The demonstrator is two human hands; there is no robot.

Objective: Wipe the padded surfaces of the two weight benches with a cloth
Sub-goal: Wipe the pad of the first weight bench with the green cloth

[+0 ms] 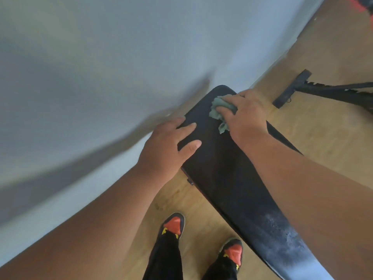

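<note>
Both forearms bare, reaching forward and down over a black padded bench [226, 178] running diagonally beside a pale blue wall [90, 67]. Left hand [165, 146] flat on the pad's left edge, fingers straight and spread, holding nothing. Right hand [245, 116] further up near the rounded far end, palm down, fingers curled over a bunched green cloth [219, 112], pressing it to the padding. Hands apart. No readable writing anywhere. Whitish scuffing on the near end. Below, red-and-black shoes [173, 225] on the wooden floor [323, 138]; a black metal frame [302, 87] at right.
</note>
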